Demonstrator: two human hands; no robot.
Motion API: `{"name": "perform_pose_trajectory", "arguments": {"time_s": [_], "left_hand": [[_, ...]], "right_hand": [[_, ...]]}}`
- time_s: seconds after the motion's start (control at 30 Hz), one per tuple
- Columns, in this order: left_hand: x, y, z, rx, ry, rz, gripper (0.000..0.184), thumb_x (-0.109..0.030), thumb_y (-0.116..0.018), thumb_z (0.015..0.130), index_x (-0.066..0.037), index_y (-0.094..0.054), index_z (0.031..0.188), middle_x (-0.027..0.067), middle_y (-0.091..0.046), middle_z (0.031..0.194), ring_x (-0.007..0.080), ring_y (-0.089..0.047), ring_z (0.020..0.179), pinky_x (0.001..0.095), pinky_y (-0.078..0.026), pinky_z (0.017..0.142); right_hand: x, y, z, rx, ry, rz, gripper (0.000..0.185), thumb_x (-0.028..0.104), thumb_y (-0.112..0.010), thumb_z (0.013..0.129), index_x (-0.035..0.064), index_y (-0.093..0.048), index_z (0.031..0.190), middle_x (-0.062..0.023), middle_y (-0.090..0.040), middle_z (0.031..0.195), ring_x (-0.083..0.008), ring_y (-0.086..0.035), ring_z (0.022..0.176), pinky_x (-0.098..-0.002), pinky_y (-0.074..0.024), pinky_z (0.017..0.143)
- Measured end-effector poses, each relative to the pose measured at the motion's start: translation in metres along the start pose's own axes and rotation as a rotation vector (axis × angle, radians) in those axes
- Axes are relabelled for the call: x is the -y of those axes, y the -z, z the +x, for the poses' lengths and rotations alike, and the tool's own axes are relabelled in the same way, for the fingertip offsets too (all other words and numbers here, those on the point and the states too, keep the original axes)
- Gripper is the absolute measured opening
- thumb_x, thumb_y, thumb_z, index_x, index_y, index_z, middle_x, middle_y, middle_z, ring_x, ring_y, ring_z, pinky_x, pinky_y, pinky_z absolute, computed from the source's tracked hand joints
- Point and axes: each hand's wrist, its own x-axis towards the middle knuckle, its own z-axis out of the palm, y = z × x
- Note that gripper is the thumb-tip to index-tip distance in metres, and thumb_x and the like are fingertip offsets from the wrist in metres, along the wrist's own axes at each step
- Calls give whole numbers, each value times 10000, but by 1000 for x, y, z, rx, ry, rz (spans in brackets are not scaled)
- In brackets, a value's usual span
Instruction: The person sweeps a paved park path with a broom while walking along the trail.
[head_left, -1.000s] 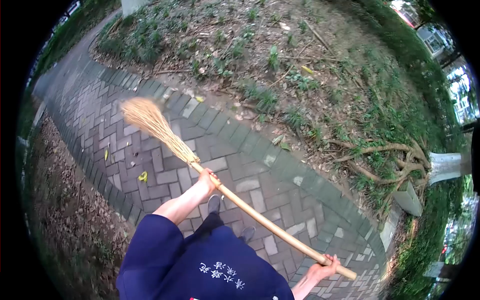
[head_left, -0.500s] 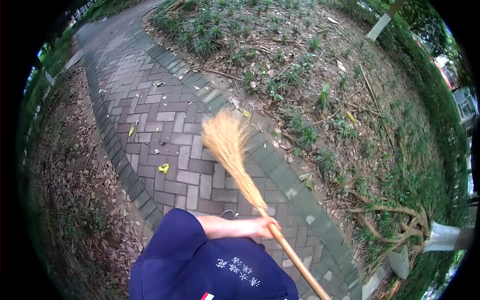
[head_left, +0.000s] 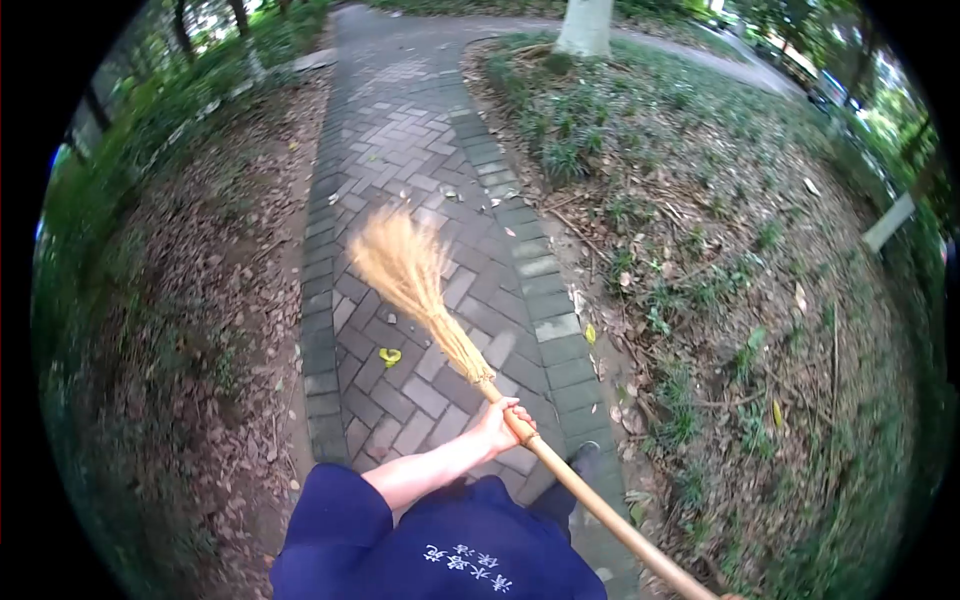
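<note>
My left hand (head_left: pixel 503 428) is closed around the bamboo handle of a broom (head_left: pixel 400 265), just below where the bristles are bound. The straw-coloured bristles fan out over the brick path ahead, blurred by motion. From there the handle slants down to the lower right corner. At that bottom edge only a sliver of what looks like my right hand (head_left: pixel 733 597) shows beside the handle; its fingers are cut off by the frame. A yellow curled leaf (head_left: pixel 390 356) lies on the bricks near the bristles.
The brick path (head_left: pixel 400 130) runs forward between darker borders. Leaf litter (head_left: pixel 240 340) covers the left bank. On the right are grass tufts (head_left: pixel 680 420), twigs and a white-painted trunk (head_left: pixel 585 28). My shoe (head_left: pixel 585 457) stands near the right border.
My view has turned, so the path now runs straighter ahead. The broom's bristles have swung left across the bricks, with my left hand still on the handle. My foot has come forward.
</note>
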Motion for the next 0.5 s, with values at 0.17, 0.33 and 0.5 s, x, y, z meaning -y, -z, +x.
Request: {"name": "perform_pose_trajectory", "arguments": {"time_s": [0.17,0.33,0.5], "left_hand": [[35,-28,49,-190,-256,-299,243,-143,-515,741,-136,-339,573,-8,-365,461,168,-402,435,414,-453,613],[50,-57,72,-304,-571,-641,228,-143,-522,732,-139,-356,576,-23,-356,491,138,-405,465,348,-459,582],[41,-75,89,-373,-688,-967,151,-173,-449,813,-89,-475,690,18,-540,613,185,-544,598,364,-487,701]], "right_hand": [[-157,-177,173,593,-337,230,129,104,-533,762,42,-462,851,-11,-452,626,-76,-411,528,-212,-366,444],[-250,-456,132,988,-874,263,132,231,-550,816,130,-476,774,28,-400,575,-98,-380,518,-271,-391,556],[-295,-641,-42,1396,-1112,71,164,224,-533,776,130,-422,700,42,-308,535,-100,-300,458,-251,-285,456]]}}
